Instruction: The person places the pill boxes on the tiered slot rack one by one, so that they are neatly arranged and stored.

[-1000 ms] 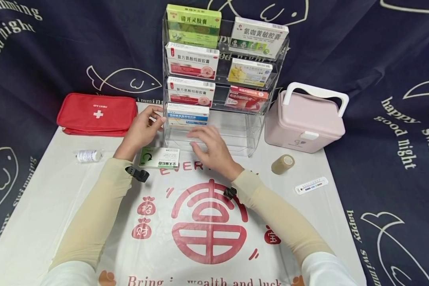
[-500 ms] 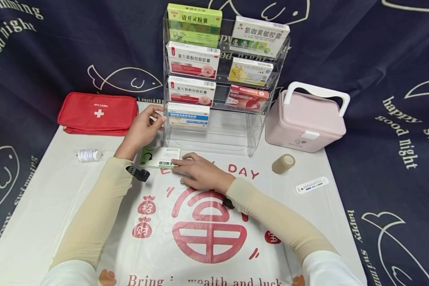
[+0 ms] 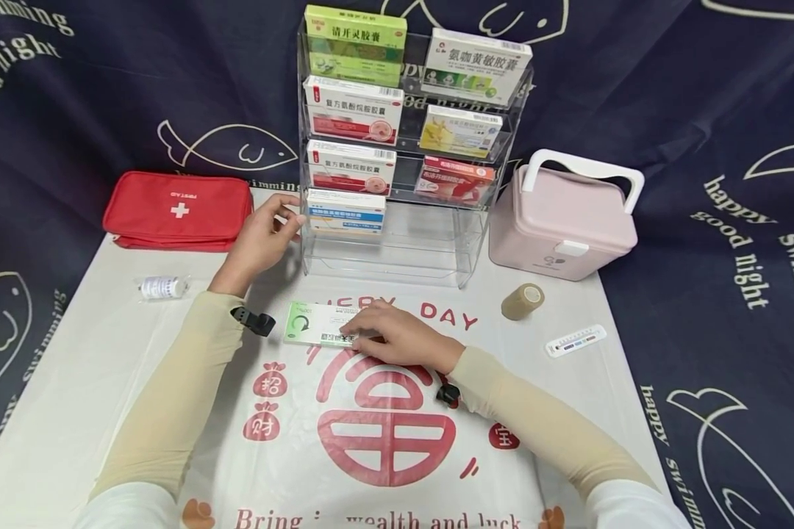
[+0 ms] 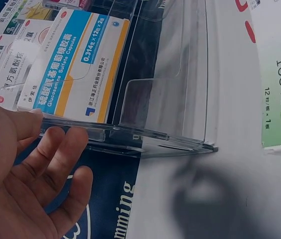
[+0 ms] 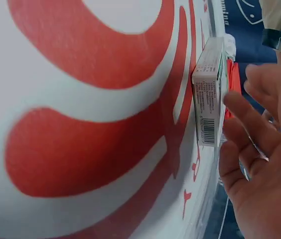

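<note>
I had my right hand (image 3: 397, 339) on the green-and-white medicine box (image 3: 314, 332), fingers laid nearly straight over its top and right end. Within the last second that hand had left the foot of the clear acrylic rack (image 3: 397, 147), met the box and drawn it toward me; the box now lay flat on the white printed mat (image 3: 106, 382), well clear of the rack. I judged it freed for lifting, not yet lifted. My left hand (image 3: 261, 236) had stayed put, thumb and fingertips lightly touching the rack's left edge, uncurled, beside the blue-striped glucosamine box (image 4: 75, 64) in the lowest left slot.

Surroundings, largest first: dark fish-print cloth (image 3: 701, 110); the rack, seven slots filled, its lower right slot bare; pink handled case (image 3: 562, 220); red first-aid pouch (image 3: 179, 209); tan bandage roll (image 3: 523, 301); thermometer card (image 3: 576, 341); small white bottle (image 3: 162, 287). Nothing lay between box and rack.
</note>
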